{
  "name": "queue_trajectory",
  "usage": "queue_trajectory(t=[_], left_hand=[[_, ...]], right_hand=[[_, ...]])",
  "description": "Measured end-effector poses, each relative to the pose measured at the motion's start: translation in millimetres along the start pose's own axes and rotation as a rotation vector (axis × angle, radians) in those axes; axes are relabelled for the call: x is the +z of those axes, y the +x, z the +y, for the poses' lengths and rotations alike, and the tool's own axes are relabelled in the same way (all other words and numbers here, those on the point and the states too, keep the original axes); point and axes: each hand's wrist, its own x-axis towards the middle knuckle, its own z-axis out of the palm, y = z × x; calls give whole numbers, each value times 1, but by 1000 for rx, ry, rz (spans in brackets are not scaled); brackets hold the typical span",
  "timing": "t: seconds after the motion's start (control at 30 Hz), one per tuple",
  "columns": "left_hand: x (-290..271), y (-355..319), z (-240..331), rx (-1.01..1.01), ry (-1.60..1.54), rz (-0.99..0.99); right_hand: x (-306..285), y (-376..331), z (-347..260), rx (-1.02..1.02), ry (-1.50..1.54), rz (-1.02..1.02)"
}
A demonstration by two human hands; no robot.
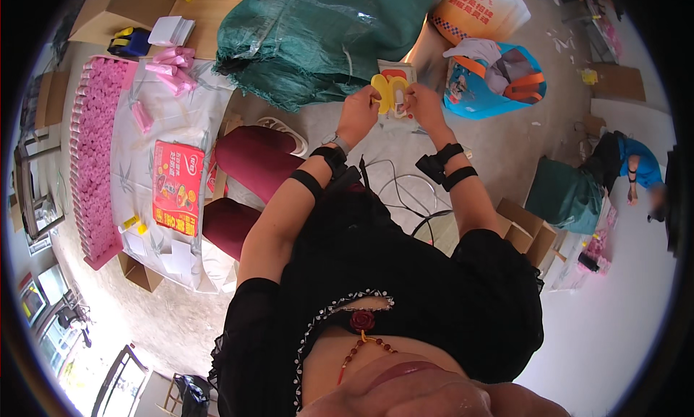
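Observation:
In front of me, at the upper middle, I hold a small yellow case (379, 90) that looks opened into two rounded halves. My left hand (361, 108) pinches its left half. The fingers of my right hand (425, 108) are closed at the right half, beside a small white piece (398, 99) lying in it. Whether they grip the white piece or only the case's edge is too small to tell. Just beyond the case is a flat card-like item (397, 69) with a red area, partly hidden.
A big green woven sack (311, 41) lies beyond my hands. To its right stand a blue bag (484, 84) and a white-orange bag (473, 12). On the left table are pink packets (173, 70), a red carton (178, 186) and a pink tray (97, 149). A person (636, 160) works far right.

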Motion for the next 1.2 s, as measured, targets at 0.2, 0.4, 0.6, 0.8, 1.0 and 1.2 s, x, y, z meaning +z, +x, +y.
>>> queue_trajectory(t=[0.2,0.4,0.6,0.8,1.0,1.2], left_hand=[[-1,0,10,-45,-19,-26],[1,0,6,-1,2,25],[3,0,3,-44,8,32],[4,2,19,-107,-47,-3],[6,4,18,-94,-16,-16],[5,3,-5,-2,107,50]], right_hand=[[17,4,13,-283,-490,189],[29,12,15,-176,-588,201],[10,3,10,-37,-130,85],[-47,-15,-28,-211,544,59],[-227,-58,-92,-322,889,573],[-421,-84,28,-497,572,763]])
